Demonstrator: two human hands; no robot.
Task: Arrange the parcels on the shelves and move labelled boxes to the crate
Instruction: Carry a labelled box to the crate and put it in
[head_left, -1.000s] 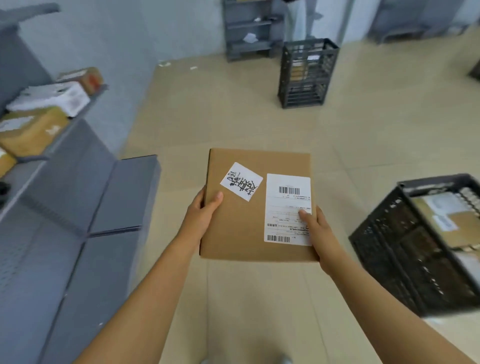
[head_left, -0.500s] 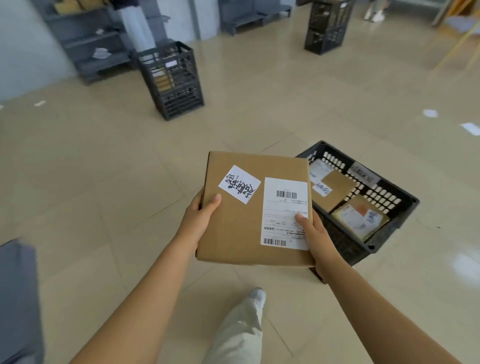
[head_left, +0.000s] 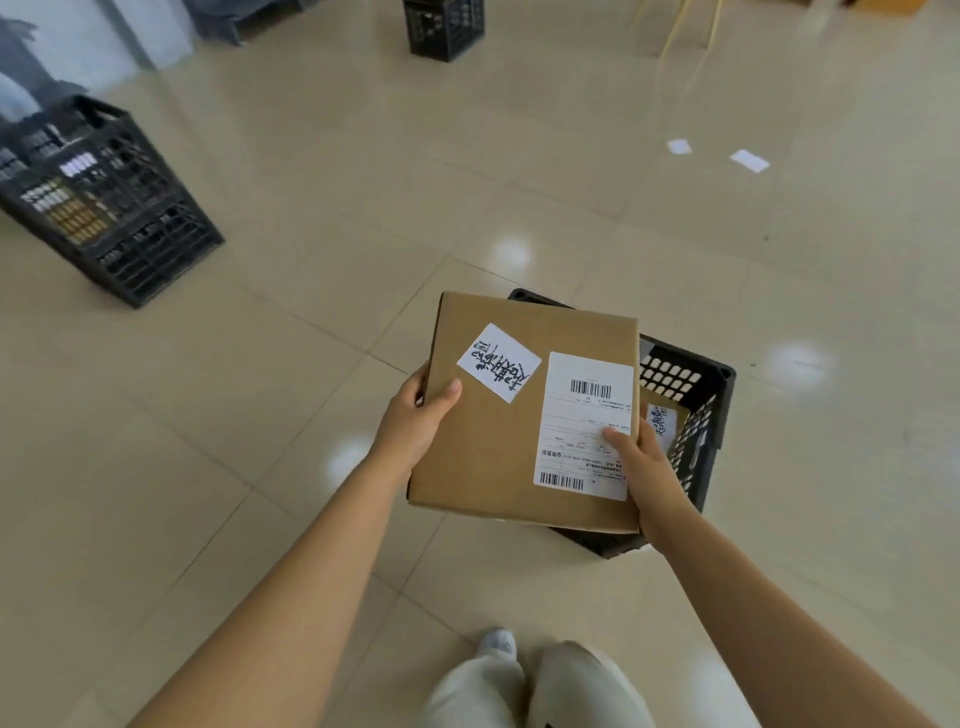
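Item: flat brown cardboard box (head_left: 498, 441), held level above the floor and partly over the black perforated plastic crate (head_left: 691, 395), covering the crate's near side. On its top face we log a small white sticker with handwritten black characters (head_left: 498, 362) and, just beside it, a white printed shipping label with barcodes (head_left: 584, 426). Our left hand (head_left: 415, 421) grips the box's left edge, thumb curled over the top; our right hand (head_left: 644, 467) grips the right edge, thumb pressed on the shipping label. Inside the crate we see part of another brown labelled parcel (head_left: 665, 423). Surroundings: glossy beige tiled floor (head_left: 363, 208); a second black crate (head_left: 98, 202) well apart at left; a third (head_left: 444, 26) at the far end; light trousers (head_left: 535, 691) and a white shoe (head_left: 498, 642) below
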